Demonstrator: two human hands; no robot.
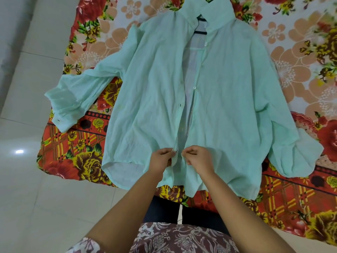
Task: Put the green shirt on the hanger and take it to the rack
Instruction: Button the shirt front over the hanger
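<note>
The green shirt (pixel 228 106) lies spread out, front side up, on a flowered bedsheet (pixel 78 154). Its collar is at the far end and its front is open along the middle. Inside the shirt, just under the collar, a dark hanger (pixel 200 31) shows through the open neck. At the lower part of the shirt, near the hem, both hands meet at the front opening. The left hand (pixel 161 159) has its fingers curled and pinches the left edge of the opening. The right hand (pixel 197 157) also has curled fingers and pinches the right edge, just beside the other hand. To the left of the shirt there is a pale tiled floor (pixel 27 189).
</note>
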